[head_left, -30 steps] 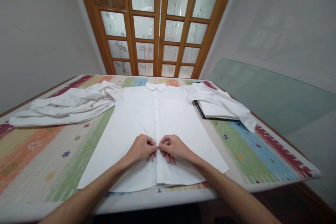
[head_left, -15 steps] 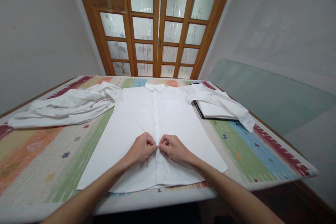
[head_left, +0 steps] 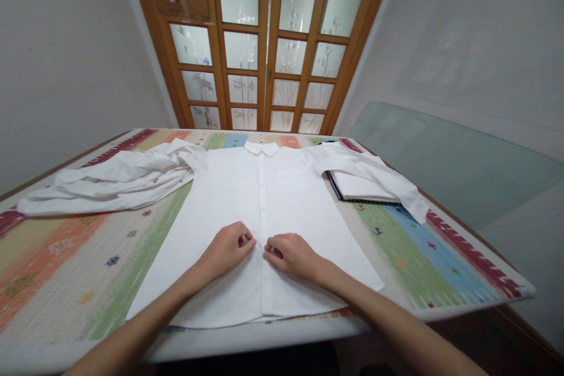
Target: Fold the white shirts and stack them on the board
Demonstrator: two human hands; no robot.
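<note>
A white collared shirt (head_left: pixel 224 188) lies front up on the table, its collar away from me and its hem near the table's front edge. Down its middle runs the button placket (head_left: pixel 263 194). My left hand (head_left: pixel 229 245) is closed in a pinch on the shirt front just left of the placket, where the cloth is slightly drawn up. On the placket's right edge, my right hand (head_left: pixel 291 254) pinches the fabric, fingers curled. A small gap separates the two hands. Any button between the fingertips is hidden.
A striped, patterned tablecloth (head_left: pixel 132 258) covers the table. More white cloth (head_left: pixel 106 182) lies bunched at the left. Under the right sleeve sits a dark-edged notebook-like item (head_left: pixel 356 185). A pale green panel (head_left: pixel 440 153) leans by the right wall; wooden glass doors (head_left: pixel 268 70) stand behind.
My left hand has moved a little left, away from the placket, opening a gap between the hands. My right hand stays almost in place.
</note>
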